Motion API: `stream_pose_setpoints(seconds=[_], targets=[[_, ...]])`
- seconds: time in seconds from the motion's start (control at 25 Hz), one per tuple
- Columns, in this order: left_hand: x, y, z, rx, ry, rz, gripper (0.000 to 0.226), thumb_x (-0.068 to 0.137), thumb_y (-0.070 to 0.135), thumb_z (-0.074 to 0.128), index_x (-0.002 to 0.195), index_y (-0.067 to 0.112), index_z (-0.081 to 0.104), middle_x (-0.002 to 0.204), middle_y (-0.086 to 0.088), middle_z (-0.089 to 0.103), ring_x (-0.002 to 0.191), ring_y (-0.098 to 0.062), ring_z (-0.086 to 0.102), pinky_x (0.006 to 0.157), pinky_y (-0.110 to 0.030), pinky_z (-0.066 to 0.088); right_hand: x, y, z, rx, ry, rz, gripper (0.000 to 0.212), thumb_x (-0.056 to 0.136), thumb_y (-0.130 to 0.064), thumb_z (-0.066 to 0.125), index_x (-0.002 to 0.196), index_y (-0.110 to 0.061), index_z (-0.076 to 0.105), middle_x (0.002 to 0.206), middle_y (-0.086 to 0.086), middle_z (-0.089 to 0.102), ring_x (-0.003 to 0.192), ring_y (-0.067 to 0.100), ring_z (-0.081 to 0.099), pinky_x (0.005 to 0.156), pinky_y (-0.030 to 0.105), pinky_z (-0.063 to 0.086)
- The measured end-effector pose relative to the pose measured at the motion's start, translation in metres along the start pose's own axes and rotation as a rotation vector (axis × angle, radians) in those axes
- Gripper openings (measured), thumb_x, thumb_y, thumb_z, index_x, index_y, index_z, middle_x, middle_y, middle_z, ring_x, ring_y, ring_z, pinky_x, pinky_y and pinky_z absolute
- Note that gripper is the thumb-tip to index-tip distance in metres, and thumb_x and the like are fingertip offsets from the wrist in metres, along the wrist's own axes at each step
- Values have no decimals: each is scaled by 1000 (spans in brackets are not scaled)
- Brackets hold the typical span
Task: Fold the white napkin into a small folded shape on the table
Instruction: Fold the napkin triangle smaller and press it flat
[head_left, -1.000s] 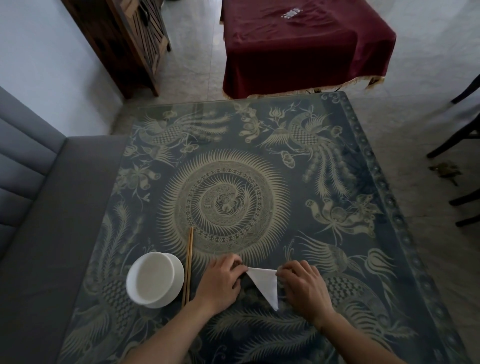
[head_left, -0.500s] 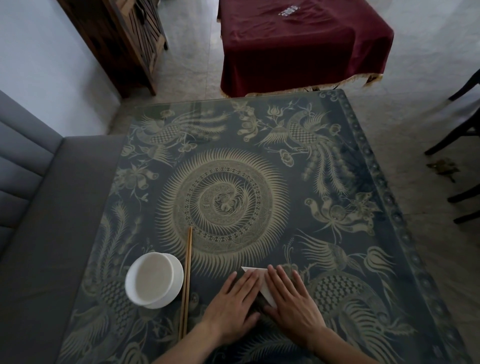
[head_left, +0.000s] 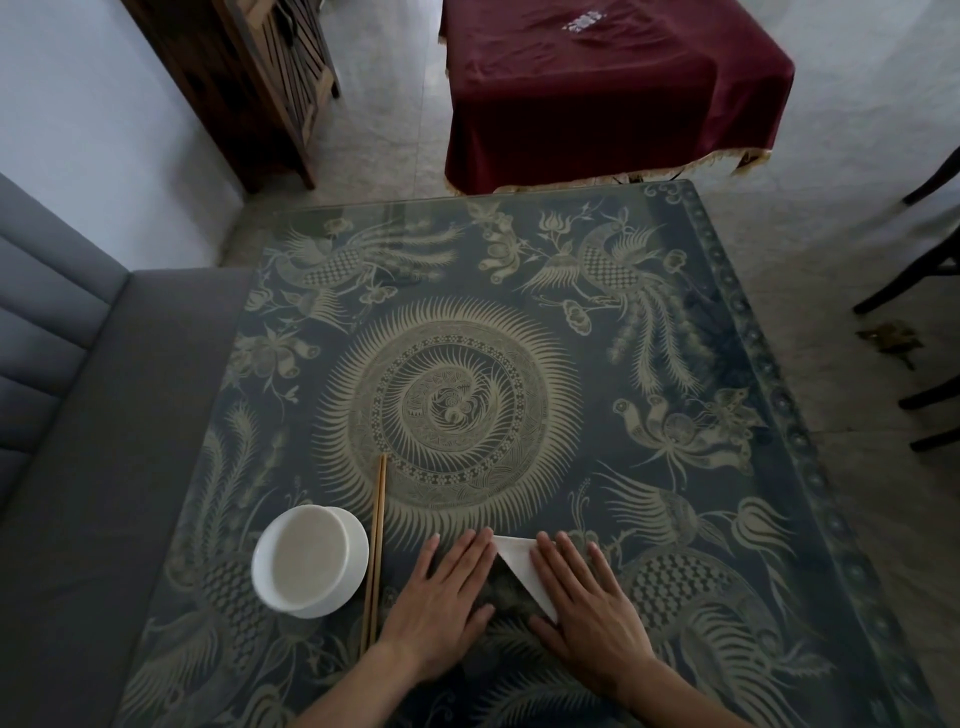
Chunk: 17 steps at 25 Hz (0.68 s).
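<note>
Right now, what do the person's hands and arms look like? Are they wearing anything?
Both are bare. The left hand and the right hand wear no gloves, rings or watch that can be seen, and both forearms show no sleeves up to the picture's edge. The fingernails look short and plain.

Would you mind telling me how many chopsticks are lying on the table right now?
2. The chopsticks lie side by side as a pair, between the white bowl and the left hand; their near ends disappear beside the left wrist. No others show.
</note>
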<state>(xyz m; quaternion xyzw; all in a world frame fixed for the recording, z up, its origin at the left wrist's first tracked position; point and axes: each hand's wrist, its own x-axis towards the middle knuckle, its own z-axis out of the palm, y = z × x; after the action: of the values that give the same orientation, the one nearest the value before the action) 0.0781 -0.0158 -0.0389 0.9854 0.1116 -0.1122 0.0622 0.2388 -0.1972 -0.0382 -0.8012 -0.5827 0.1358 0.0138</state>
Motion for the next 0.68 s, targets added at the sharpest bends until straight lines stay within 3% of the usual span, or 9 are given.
stream_pose_setpoints(seconds=[0.16,0.4,0.68], targets=[[-1,-3,-2,-6,-16,5,68,100,50,39,154,11,24,162,-4,16,149,-20,12,111,-50,11,15,-7,-10,23,-5,-53,90,88,-68,43,151,-6,25,159,10,20,146,28,15,111,50,14],[1,-4,-6,13,-68,26,68,96,51,40,150,9,35,157,-5,32,145,-22,23,108,-50,15,34,-27,-6,44,-36,-136,85,91,-64,39,152,-8,19,160,5,17,147,22,9,111,46,8],[0,-6,-5,-16,-66,17,72,97,50,42,154,12,23,162,-3,19,148,-20,14,111,-51,12,22,-7,-6,14,-18,-100,76,97,-62,33,151,-10,24,158,4,23,146,23,14,111,47,11]])
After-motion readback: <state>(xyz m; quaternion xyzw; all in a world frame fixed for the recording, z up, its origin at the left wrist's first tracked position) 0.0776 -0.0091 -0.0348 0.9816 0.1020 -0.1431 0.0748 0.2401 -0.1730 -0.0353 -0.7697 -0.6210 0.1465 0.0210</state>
